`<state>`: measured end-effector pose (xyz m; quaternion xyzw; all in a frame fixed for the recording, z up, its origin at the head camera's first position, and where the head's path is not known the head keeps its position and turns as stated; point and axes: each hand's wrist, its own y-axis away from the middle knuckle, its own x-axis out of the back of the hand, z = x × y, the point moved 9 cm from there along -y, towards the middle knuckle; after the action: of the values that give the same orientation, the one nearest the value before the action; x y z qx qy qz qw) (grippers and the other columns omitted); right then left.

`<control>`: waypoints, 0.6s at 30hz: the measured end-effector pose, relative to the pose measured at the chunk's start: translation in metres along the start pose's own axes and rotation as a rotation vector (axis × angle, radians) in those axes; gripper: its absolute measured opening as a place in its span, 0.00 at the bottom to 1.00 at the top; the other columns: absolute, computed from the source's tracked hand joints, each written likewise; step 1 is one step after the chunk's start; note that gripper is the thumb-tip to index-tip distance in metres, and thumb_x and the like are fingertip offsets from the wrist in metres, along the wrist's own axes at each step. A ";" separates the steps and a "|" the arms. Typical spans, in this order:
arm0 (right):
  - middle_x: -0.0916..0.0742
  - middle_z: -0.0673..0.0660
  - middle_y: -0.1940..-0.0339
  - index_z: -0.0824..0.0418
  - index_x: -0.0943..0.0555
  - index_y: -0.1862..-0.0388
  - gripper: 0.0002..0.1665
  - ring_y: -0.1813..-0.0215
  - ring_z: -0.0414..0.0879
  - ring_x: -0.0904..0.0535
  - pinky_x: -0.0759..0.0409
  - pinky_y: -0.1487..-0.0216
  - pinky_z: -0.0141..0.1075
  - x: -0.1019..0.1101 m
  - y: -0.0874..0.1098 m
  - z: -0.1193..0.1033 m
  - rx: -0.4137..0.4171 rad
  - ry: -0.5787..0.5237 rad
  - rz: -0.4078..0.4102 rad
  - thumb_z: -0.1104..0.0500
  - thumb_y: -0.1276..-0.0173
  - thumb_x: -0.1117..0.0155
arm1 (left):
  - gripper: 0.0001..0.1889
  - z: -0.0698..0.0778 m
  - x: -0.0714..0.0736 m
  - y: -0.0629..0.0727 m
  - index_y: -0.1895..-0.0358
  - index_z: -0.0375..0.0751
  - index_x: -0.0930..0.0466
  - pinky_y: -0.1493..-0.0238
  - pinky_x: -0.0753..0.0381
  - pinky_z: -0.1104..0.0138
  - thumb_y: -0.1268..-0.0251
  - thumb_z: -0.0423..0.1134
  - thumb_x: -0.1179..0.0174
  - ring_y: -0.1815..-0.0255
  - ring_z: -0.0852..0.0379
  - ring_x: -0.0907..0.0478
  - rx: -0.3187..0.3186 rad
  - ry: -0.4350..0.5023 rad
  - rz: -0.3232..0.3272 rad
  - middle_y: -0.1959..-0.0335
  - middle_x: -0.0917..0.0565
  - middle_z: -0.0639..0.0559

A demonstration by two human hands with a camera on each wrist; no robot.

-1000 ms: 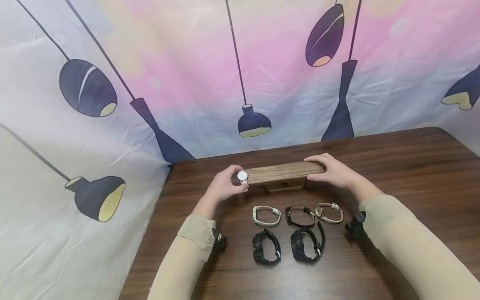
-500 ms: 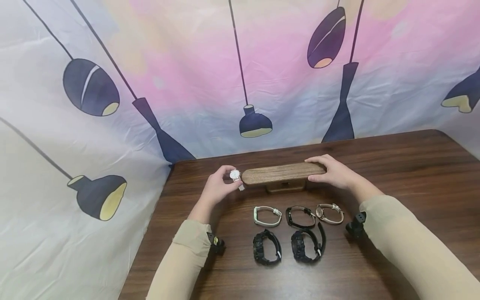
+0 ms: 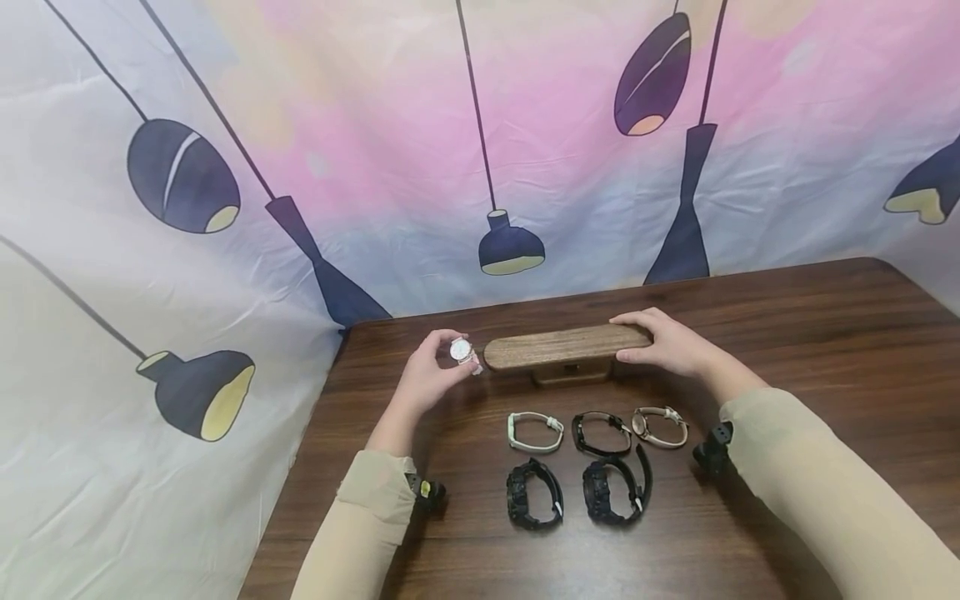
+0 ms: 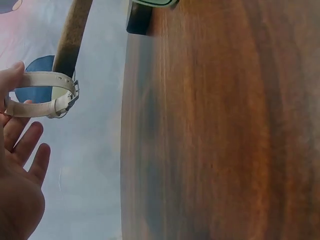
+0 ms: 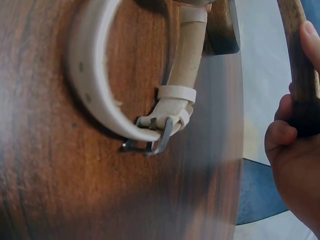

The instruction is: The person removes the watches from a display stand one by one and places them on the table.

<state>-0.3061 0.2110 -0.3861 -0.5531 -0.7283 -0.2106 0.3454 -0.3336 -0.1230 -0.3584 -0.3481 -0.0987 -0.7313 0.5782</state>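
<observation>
My left hand [image 3: 422, 377] pinches a white-strapped wristwatch [image 3: 461, 350] just off the left end of a wooden watch stand [image 3: 562, 347]. In the left wrist view the buckled cream strap [image 4: 40, 79] forms a closed loop, with the stand's bar [image 4: 73, 40] behind it. My right hand [image 3: 672, 343] grips the right end of the bar, thumb in front and fingers behind. The right wrist view shows fingers around the bar [image 5: 301, 65] too. A short base [image 3: 573, 375] carries the bar. Part of the left hand lies outside its wrist view.
Below the stand lie a pale green watch [image 3: 534, 432], a slim black watch [image 3: 577, 435] and a watch with a cream strap [image 3: 639, 423]. Nearer are two chunky black watches [image 3: 517, 498], one with its strap end sticking up. A printed curtain [image 3: 420, 167] hangs behind the table [image 3: 810, 350].
My left hand has moved left with the white watch, from the bar's left end to a spot apart from it. The right hand and the stand stay in place.
</observation>
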 end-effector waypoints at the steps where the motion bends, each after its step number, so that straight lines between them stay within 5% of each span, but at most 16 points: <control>1: 0.34 0.65 0.37 0.56 0.33 0.33 0.41 0.37 0.60 0.38 0.39 0.42 0.58 0.000 0.000 0.000 0.000 0.000 -0.001 0.40 0.41 0.35 | 0.25 0.001 0.000 0.001 0.48 0.40 0.27 0.52 0.27 0.55 0.50 0.41 0.29 0.51 0.51 0.27 -0.014 -0.014 0.003 0.51 0.25 0.48; 5: 0.35 0.65 0.36 0.56 0.33 0.32 0.42 0.37 0.61 0.38 0.40 0.42 0.59 0.001 0.000 -0.001 0.000 -0.002 -0.009 0.39 0.40 0.35 | 0.26 0.005 0.001 0.005 0.48 0.37 0.25 0.50 0.30 0.56 0.52 0.40 0.28 0.49 0.51 0.34 -0.062 -0.062 0.017 0.50 0.31 0.48; 12: 0.37 0.66 0.35 0.55 0.34 0.32 0.40 0.36 0.63 0.40 0.40 0.42 0.60 0.002 -0.001 -0.001 -0.011 -0.001 -0.040 0.41 0.39 0.36 | 0.25 0.006 0.000 0.012 0.48 0.34 0.27 0.52 0.25 0.59 0.51 0.35 0.29 0.54 0.52 0.30 -0.076 0.028 0.005 0.52 0.31 0.46; 18: 0.37 0.67 0.35 0.54 0.34 0.31 0.42 0.39 0.64 0.37 0.38 0.44 0.60 0.000 -0.002 -0.001 -0.029 0.022 -0.069 0.39 0.40 0.36 | 0.23 0.012 -0.006 0.019 0.50 0.37 0.26 0.54 0.27 0.58 0.51 0.34 0.29 0.57 0.53 0.30 -0.081 0.017 -0.005 0.54 0.29 0.48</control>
<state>-0.3082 0.2100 -0.3853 -0.5304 -0.7400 -0.2390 0.3376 -0.3110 -0.1179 -0.3579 -0.3644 -0.0650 -0.7392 0.5626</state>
